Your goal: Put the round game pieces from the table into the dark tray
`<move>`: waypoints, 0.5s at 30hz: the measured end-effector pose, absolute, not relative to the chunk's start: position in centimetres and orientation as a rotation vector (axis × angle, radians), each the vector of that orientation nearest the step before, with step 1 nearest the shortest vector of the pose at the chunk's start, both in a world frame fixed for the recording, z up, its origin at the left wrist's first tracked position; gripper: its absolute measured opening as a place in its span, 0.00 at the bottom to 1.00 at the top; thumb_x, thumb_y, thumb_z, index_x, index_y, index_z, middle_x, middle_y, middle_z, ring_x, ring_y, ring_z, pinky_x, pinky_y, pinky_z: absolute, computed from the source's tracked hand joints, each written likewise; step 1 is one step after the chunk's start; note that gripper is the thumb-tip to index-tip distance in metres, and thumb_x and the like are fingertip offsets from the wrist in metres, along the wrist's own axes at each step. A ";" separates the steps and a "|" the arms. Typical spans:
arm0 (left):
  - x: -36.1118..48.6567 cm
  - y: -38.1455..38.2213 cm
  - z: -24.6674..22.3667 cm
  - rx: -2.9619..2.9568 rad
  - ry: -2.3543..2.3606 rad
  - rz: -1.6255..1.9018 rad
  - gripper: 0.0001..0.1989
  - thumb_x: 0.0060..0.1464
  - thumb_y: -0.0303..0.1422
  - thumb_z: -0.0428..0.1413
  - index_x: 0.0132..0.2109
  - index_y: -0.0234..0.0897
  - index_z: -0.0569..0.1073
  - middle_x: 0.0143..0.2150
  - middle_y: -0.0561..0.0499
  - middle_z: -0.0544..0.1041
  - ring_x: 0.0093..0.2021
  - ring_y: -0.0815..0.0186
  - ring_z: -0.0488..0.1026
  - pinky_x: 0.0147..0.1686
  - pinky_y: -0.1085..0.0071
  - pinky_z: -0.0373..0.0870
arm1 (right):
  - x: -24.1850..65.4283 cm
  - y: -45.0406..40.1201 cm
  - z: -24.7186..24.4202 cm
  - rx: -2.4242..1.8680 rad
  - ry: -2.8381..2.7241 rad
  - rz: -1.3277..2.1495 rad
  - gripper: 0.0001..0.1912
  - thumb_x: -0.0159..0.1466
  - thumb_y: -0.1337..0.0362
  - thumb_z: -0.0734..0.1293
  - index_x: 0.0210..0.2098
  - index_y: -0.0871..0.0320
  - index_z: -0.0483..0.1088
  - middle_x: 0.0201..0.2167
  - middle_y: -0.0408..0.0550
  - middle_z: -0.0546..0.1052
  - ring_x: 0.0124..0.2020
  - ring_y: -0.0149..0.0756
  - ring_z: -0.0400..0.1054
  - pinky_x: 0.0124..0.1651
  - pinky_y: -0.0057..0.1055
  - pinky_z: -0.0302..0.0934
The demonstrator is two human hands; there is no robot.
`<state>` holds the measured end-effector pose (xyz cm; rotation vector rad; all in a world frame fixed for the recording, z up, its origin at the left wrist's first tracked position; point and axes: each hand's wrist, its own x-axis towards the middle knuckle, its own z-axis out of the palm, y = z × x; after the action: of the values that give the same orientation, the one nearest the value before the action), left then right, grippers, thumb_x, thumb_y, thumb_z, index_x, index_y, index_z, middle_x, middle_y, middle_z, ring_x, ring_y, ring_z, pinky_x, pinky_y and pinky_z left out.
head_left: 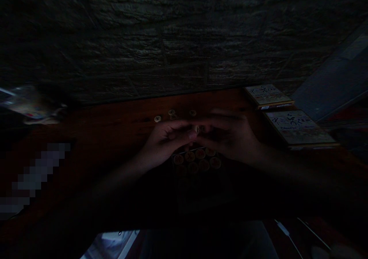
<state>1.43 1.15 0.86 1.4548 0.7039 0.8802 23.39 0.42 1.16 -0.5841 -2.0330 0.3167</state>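
In the dim head view, my left hand (165, 140) pinches a small round piece (196, 129) between thumb and fingers. My right hand (234, 136) meets it from the other side, its fingers bent around the same spot; a darker piece seems to lie by its fingertips, too dim to make out. Below my hands, round wooden pieces with red characters (204, 164) lie in rows in a dark tray or box (201, 203). Beyond my hands, several loose round pieces (158, 119) rest on the wooden table (120, 115).
Two flat boxes with dark writing (299, 127) (267, 94) lie at the right of the table. A stone wall (172, 40) rises behind it. At the far left is a pale, blurred object (34, 103); a white cable (284, 228) shows at the bottom right.
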 end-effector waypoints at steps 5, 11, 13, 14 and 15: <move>1.5 1.2 0.7 1.336 0.680 0.881 0.12 0.64 0.39 0.66 0.49 0.38 0.85 0.42 0.46 0.84 0.36 0.68 0.78 0.33 0.75 0.75 | 23.5 0.5 1.0 -0.638 -2.048 0.338 0.15 0.67 0.63 0.77 0.53 0.53 0.81 0.35 0.44 0.77 0.34 0.33 0.71 0.37 0.30 0.66; 1.7 1.3 0.8 1.237 0.647 0.931 0.10 0.62 0.37 0.66 0.46 0.36 0.83 0.40 0.47 0.81 0.34 0.67 0.77 0.32 0.74 0.77 | 23.5 0.5 0.8 -0.662 -2.039 0.386 0.15 0.68 0.63 0.75 0.54 0.55 0.79 0.39 0.46 0.81 0.35 0.33 0.73 0.38 0.31 0.68; 1.7 1.3 0.8 1.234 0.646 0.938 0.09 0.62 0.37 0.66 0.45 0.36 0.83 0.39 0.47 0.81 0.33 0.68 0.77 0.31 0.74 0.76 | 23.5 0.4 0.9 -0.660 -2.029 0.405 0.14 0.69 0.63 0.75 0.53 0.55 0.80 0.39 0.46 0.81 0.35 0.33 0.74 0.37 0.30 0.68; 1.7 1.3 0.8 1.241 0.647 0.942 0.09 0.62 0.37 0.66 0.45 0.36 0.83 0.39 0.47 0.81 0.33 0.68 0.76 0.31 0.74 0.76 | 23.5 0.4 0.9 -0.658 -2.030 0.409 0.13 0.69 0.64 0.75 0.53 0.55 0.80 0.38 0.46 0.81 0.35 0.33 0.74 0.37 0.30 0.68; 1.7 1.4 0.7 1.250 0.648 0.943 0.09 0.62 0.37 0.66 0.44 0.35 0.83 0.38 0.47 0.80 0.33 0.68 0.76 0.31 0.74 0.76 | 23.5 0.4 0.9 -0.661 -2.030 0.409 0.13 0.69 0.64 0.75 0.53 0.55 0.80 0.38 0.45 0.80 0.34 0.33 0.74 0.36 0.30 0.68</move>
<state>1.68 1.40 0.73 1.2504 0.6478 0.9435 23.49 0.38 0.95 -0.6606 -2.0296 0.4092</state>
